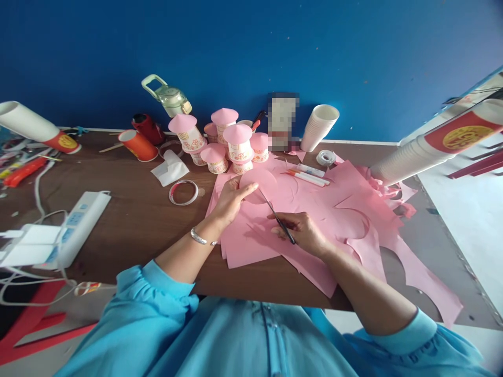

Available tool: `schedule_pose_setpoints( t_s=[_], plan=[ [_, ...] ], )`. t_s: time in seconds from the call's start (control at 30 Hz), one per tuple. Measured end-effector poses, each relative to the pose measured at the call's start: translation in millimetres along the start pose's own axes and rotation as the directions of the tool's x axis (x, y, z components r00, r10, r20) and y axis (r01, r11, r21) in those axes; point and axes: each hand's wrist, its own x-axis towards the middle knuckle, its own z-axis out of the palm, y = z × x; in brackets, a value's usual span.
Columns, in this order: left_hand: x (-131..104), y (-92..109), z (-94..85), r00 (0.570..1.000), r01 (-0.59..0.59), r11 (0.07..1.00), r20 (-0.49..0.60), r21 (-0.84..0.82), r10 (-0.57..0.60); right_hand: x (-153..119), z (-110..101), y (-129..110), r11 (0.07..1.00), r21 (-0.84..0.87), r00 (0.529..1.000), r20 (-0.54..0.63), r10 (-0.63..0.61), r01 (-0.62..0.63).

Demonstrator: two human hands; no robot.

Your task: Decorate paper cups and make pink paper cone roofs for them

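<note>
A round pink paper disc (264,183) is pinched between the thumb and fingers of my left hand (233,198). My right hand (302,230) is closed around the dark handles of a pair of scissors (283,227), whose blades point up and left to the disc's lower middle. Beneath both hands lie overlapping pink paper sheets (251,246), some with curved cut-outs. Just beyond the disc stand several patterned paper cups with pink cone tops (238,144).
Markers (308,177) and a tape roll (326,157) lie behind the sheets. Stacked white cups (320,125) stand near the wall; another long stack (416,157) leans at right. At left are an orange cup (138,145), a tape ring (183,192) and a power strip (80,228).
</note>
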Motion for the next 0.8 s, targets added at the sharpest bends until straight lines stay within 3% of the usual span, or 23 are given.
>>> schedule_pose_setpoints(
  t_s=[0.8],
  plan=[
    [2.8,-6.9,-4.8,0.999,-0.053,0.999,0.011,0.002,0.053,-2.3,-0.7,-5.2,0.999,0.052,1.000,-0.002,-0.005,0.005]
  ],
)
